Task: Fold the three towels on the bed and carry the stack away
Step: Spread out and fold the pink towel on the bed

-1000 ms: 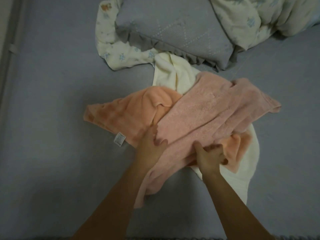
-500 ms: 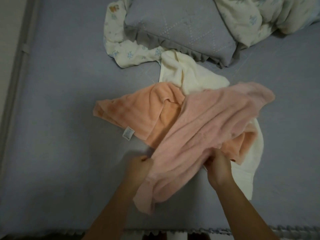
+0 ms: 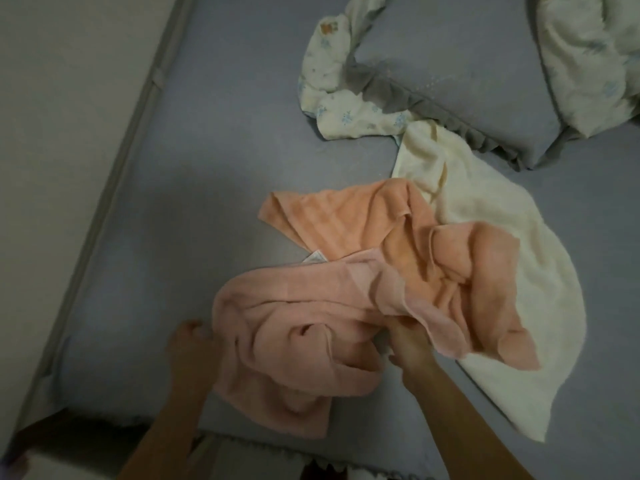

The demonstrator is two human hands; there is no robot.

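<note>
Three towels lie on the grey bed (image 3: 207,168). A crumpled pink towel (image 3: 294,306) sits nearest me, partly draped over an orange towel (image 3: 346,220) with a white tag. A cream towel (image 3: 502,254) stretches underneath both, toward the right. My left hand (image 3: 190,348) grips the pink towel's left edge. My right hand (image 3: 408,337) holds the same towel near its middle, half covered by a fold of it. The far end of the pink towel rests on the orange and cream ones.
A grey ruffled pillow (image 3: 450,64) and a floral quilt (image 3: 588,57) lie at the back right, with a floral cloth (image 3: 329,64) under the pillow. The bed's left edge (image 3: 114,188) runs beside a pale wall. The front edge has a scalloped trim (image 3: 277,455).
Both hands have pulled the pink towel toward me and to the left, off the orange towel. More of the orange and cream towels now shows. The view has shifted left.
</note>
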